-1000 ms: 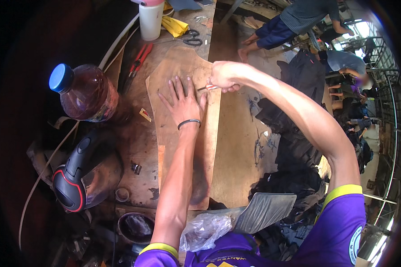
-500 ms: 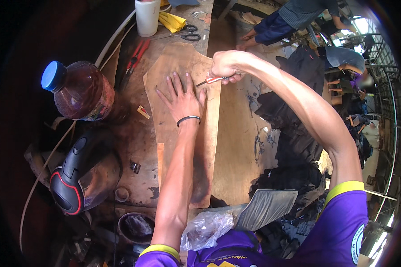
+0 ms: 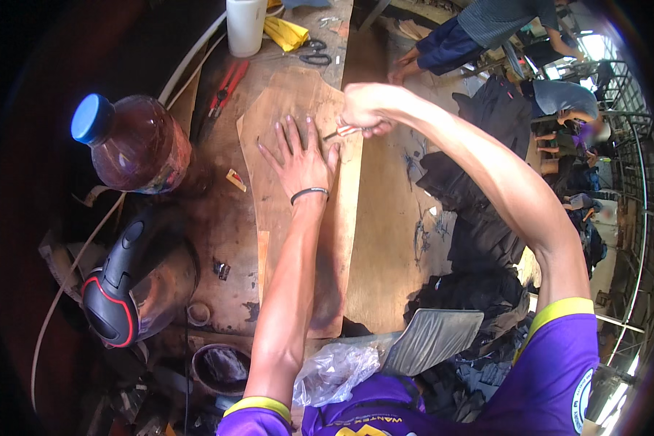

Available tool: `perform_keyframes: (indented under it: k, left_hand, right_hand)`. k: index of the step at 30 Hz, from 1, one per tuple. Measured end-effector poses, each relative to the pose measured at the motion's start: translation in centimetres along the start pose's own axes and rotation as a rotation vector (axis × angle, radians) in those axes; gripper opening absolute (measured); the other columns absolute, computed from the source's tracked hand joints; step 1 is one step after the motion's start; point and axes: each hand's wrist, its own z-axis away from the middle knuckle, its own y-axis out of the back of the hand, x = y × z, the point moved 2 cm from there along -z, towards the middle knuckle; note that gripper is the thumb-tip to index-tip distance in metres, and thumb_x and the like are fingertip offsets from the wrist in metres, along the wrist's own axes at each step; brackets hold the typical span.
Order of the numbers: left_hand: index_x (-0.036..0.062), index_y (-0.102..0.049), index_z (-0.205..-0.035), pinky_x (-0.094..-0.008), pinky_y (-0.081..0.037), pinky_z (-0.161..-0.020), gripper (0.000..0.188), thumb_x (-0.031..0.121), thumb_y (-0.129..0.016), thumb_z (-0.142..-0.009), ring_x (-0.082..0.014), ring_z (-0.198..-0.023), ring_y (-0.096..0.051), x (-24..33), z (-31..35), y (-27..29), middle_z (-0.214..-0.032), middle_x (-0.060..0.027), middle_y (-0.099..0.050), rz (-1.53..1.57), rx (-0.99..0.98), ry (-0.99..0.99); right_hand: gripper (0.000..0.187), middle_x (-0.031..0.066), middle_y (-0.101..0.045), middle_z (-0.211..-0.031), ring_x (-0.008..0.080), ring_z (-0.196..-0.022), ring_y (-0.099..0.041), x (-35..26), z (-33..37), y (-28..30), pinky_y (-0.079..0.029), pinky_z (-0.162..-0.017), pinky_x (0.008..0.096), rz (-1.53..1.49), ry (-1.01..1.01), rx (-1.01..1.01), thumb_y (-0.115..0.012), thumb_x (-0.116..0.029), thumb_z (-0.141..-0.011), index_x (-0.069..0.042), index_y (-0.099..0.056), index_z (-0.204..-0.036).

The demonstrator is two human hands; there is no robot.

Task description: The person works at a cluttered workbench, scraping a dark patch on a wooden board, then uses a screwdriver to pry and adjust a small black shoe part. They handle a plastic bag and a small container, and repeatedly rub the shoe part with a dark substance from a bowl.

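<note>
Sheet flat on worktop, long axis near-to-far. Left hand on it, fingers apart; right hand at its right edge, clamped on tool, tip pointing left.

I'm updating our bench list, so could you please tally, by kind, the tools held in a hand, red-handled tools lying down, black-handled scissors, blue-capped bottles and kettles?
Slim tool, held in the right hand: 1
Red-handled tool, lying down: 1
Black-handled scissors: 1
Blue-capped bottle: 1
Kettle: 1
Total: 5
</note>
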Motion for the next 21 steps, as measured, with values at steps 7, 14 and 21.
perform_keyframes:
  k: [7,14,21]
  left_hand:
    - [0.0228,-0.045,-0.157,-0.0692,0.001,-0.123,0.074,0.060,-0.055,-0.093,-0.0330,-0.157,-0.022,0.0,-0.2,0.5,-0.167,-0.0124,-0.032,-0.059,-0.020,-0.024]
    - [0.0247,-0.043,-0.158,-0.0683,-0.001,-0.124,0.075,0.063,-0.055,-0.094,-0.0327,-0.157,-0.023,0.0,0.1,0.1,-0.168,-0.0114,-0.031,-0.024,0.040,-0.008]
    - [0.0225,-0.046,-0.156,-0.0674,0.001,-0.124,0.074,0.061,-0.055,-0.094,-0.0333,-0.157,-0.023,0.1,0.3,0.7,-0.167,-0.0121,-0.032,-0.005,0.062,-0.021]
  right_hand:
    - [0.024,0.0200,-0.076,-0.099,0.0325,-0.094,-0.075,-1.7,2.6,-3.9,-0.061,-0.079,0.0448,0.748,0.679,0.519,-0.071,-0.024,-0.085,-0.008,-0.080,-0.099]
    - [0.027,0.0145,-0.075,-0.081,0.0227,-0.068,-0.072,-0.3,-0.2,-0.1,-0.060,-0.057,0.0392,0.112,-0.021,0.032,-0.065,-0.019,-0.094,0.006,-0.072,-0.092]
    - [0.033,0.0195,-0.071,-0.082,0.0321,-0.072,-0.071,-0.4,2.1,0.4,-0.058,-0.062,0.0421,0.405,0.400,0.234,-0.076,-0.031,-0.090,0.000,-0.069,-0.091]
